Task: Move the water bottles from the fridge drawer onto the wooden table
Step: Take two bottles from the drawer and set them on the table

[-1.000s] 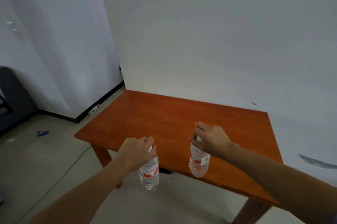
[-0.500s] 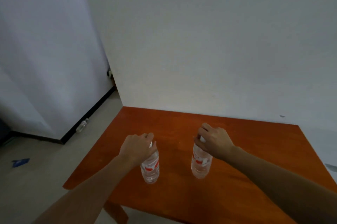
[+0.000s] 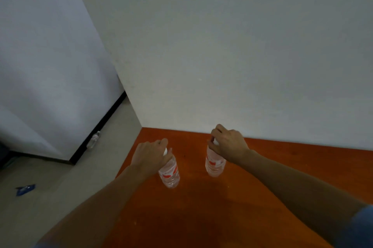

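Two clear water bottles with red-and-white labels are over the orange-brown wooden table (image 3: 262, 197). My left hand (image 3: 149, 154) grips the top of the left bottle (image 3: 170, 173), which leans slightly. My right hand (image 3: 228, 144) grips the white-capped top of the right bottle (image 3: 214, 165), which stands upright. Both bottle bases sit at or just above the tabletop; I cannot tell if they touch it. The fridge drawer is out of view.
The table's far edge meets a white wall (image 3: 222, 56). To the left lie bare floor (image 3: 40, 197), a white panel with a black base strip (image 3: 96, 128), a small pale object (image 3: 94, 138) by that strip and a blue scrap (image 3: 25, 189).
I have come closer to the table and both bottles have moved from its near edge to over its far-left part. Both hands keep their hold on the bottle tops.
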`<action>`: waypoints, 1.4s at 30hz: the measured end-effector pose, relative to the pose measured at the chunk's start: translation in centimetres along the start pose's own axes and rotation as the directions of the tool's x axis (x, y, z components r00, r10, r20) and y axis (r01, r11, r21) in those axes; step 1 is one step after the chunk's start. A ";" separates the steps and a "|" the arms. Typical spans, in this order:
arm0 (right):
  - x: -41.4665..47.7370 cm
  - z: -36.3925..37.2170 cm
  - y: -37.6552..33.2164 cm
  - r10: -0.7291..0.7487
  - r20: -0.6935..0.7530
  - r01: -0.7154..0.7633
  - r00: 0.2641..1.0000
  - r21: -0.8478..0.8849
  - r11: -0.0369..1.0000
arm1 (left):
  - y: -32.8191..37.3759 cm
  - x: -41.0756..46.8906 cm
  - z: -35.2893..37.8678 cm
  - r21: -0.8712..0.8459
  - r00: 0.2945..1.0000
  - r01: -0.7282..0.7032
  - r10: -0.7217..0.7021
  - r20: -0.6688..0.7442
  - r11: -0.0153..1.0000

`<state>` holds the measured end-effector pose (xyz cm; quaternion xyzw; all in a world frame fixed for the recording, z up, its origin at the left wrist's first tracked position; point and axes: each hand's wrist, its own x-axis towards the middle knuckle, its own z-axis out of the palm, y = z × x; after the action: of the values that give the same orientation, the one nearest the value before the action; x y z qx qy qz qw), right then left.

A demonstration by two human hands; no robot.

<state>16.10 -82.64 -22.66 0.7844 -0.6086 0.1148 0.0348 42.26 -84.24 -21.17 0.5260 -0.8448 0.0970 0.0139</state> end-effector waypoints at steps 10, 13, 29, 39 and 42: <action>12.5 5.0 -3.6 0.149 0.066 -0.146 0.987 -0.044 0.988 | -8.8 11.4 5.4 -0.049 0.999 -0.053 0.054 0.007 0.997; 15.3 6.3 -4.4 0.186 0.065 -0.180 0.980 -0.087 0.980 | -10.3 13.8 6.6 -0.036 0.998 -0.069 0.068 -0.015 0.997; 17.0 9.6 -5.5 0.287 0.198 -0.286 0.937 -0.034 0.958 | -12.3 16.4 10.0 -0.087 0.979 -0.187 0.193 0.064 0.979; 6.3 1.0 -2.3 0.391 0.067 -0.371 0.918 -0.203 0.906 | -6.4 15.6 1.6 -0.022 0.902 -0.410 0.402 -0.154 0.912; -1.1 -2.7 -1.7 0.435 0.038 -0.408 0.900 -0.282 0.868 | 0.4 12.9 -1.0 -0.003 0.832 -0.533 0.523 -0.184 0.846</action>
<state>17.07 -80.67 -20.08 0.6253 -0.7759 -0.0028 0.0836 36.12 -95.30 -18.61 0.2611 -0.9548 0.1203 0.0754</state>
